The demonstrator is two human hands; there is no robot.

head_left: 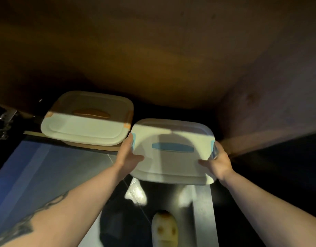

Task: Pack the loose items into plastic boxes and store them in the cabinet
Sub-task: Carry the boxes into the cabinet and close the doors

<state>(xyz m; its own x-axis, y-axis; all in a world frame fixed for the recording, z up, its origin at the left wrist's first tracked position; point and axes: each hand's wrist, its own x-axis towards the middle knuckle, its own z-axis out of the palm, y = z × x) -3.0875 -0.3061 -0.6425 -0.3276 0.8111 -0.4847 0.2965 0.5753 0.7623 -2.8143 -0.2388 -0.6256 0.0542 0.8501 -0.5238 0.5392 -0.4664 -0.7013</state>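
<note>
At the far left edge a metal hinge (5, 120) shows against the dark side of the cabinet (153, 50), whose brown wooden interior fills the upper part of the view. Just right of the hinge, a plastic box with orange clips (86, 120) sits on the cabinet shelf (107, 148), its pale lid closed and an orange handle lying flat in the lid's middle; shadow covers its back half.

Next comes the left hand (129, 155), fingers running up along the left side of the box with blue clips (172, 150) and the thumb laid on the lid, so it grips that edge. This box, lid shut with a blue handle in the centre, is held at the mouth of the cabinet, just beside the orange-clipped one (whether the two touch cannot be told). Its front part hangs out past the shelf edge.

The right hand (218, 162) grips the box's right side the same way, thumb on top, fingers curled round by the blue clip. Below the box, the floor (68, 166) is dark and glossy.
</note>
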